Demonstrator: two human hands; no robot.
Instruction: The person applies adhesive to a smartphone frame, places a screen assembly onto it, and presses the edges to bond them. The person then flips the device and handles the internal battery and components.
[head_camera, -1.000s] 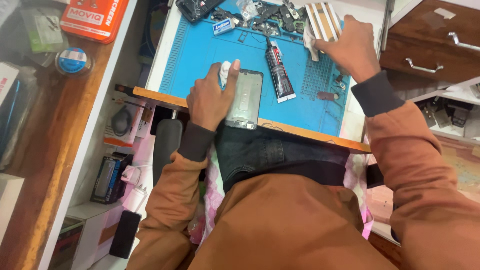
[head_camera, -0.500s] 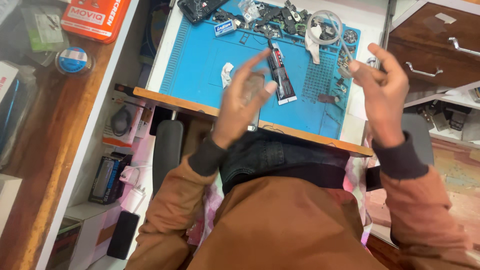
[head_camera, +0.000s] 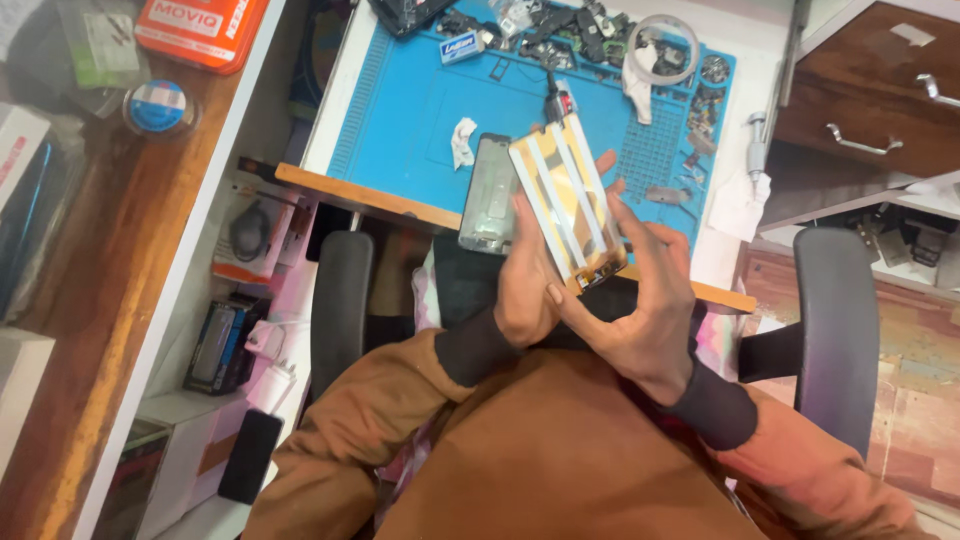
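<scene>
Phone screen panel (head_camera: 563, 200), a flat rectangle with pale strips running lengthwise over a yellowish back, is held tilted above the near edge of the blue work mat (head_camera: 400, 110). Left hand (head_camera: 525, 280) grips its lower left edge between thumb and fingers; right hand (head_camera: 645, 290) supports the lower right edge with fingers spread along the side. Just left of the panel, a phone frame (head_camera: 487, 195) lies flat on the mat, dark and glossy, partly covered by the panel. A crumpled white wipe (head_camera: 462, 142) lies beside it.

Work mat covers a white bench with a wooden front edge (head_camera: 340, 192). Small dark parts (head_camera: 570, 30) crowd the far end; individual pieces are too small to identify. A clear tape ring (head_camera: 661, 45) sits among them. Wooden drawers (head_camera: 870, 90) with metal handles stand to the right. A wooden counter (head_camera: 110, 250) runs along the left, carrying an orange box (head_camera: 200, 30), cut off at the top. Brown sleeves and grey chair armrests (head_camera: 838, 320) fill the foreground.
</scene>
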